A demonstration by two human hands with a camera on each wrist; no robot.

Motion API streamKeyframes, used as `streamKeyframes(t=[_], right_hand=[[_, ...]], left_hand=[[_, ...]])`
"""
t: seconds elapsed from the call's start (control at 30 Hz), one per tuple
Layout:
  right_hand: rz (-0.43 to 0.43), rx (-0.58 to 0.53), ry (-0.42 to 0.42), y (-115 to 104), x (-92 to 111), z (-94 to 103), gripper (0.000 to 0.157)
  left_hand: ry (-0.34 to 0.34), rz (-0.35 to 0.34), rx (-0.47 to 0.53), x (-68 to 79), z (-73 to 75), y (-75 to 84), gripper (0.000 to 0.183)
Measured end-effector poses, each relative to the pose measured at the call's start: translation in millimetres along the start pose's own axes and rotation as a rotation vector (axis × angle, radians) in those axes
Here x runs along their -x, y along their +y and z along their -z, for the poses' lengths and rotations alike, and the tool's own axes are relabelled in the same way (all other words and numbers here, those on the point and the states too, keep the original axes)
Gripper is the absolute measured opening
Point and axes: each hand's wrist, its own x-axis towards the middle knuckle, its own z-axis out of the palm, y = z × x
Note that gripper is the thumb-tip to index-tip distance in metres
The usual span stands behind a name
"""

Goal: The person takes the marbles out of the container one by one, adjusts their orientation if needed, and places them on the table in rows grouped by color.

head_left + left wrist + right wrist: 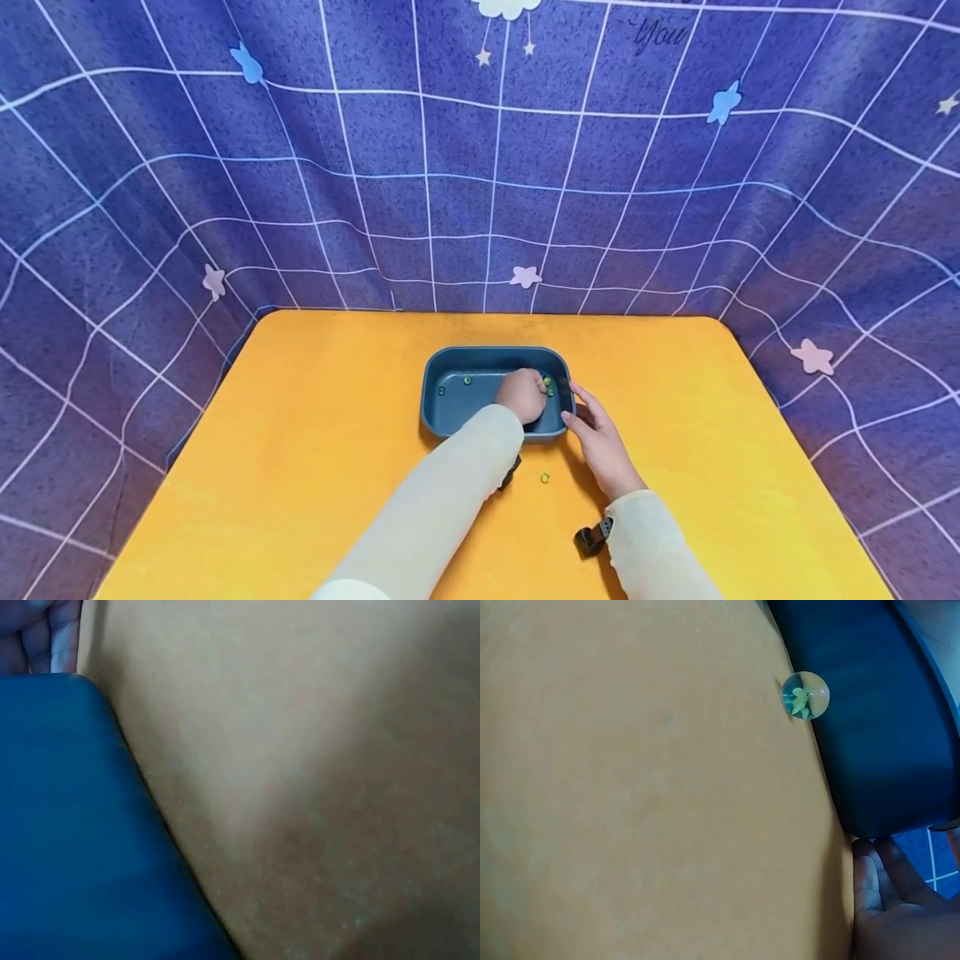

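Note:
A dark blue rectangular plastic bin (442, 425) holds several small clear marbles (467, 380) with green and yellow inside. My left hand (522, 396) reaches in, fingers curled downward near its right end, beside a few marbles (548, 382); what lies under its fingers is hidden. At the bin's right end, my right hand (600, 446) grips the near corner, thumb at the rim and fingers against the outer wall. In the right wrist view, its fingers (866, 885) touch the end wall. One marble (805, 696) lies on the table by the bin's front wall.
The bin stands on a yellow-orange tabletop (315, 433). Behind and on both sides hangs a blue curtain (457, 208) with white grid lines and stars. A dark camera (592, 537) hangs from the right wrist, close above the table.

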Motion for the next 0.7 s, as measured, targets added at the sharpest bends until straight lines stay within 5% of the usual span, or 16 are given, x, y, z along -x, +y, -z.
streamKeyframes(t=[0.43, 0.7], right_hand=[[-0.015, -0.006, -0.021, 0, 4, -0.5, 0.056], [0.014, -0.01, -0.011, -1, 2, -1.0, 0.055]], left_hand=[[0.014, -0.039, 0.171, 9.9, 10.2, 0.1, 0.008], [-0.054, -0.102, 0.328, 34.9, 30.2, 9.4, 0.006]])
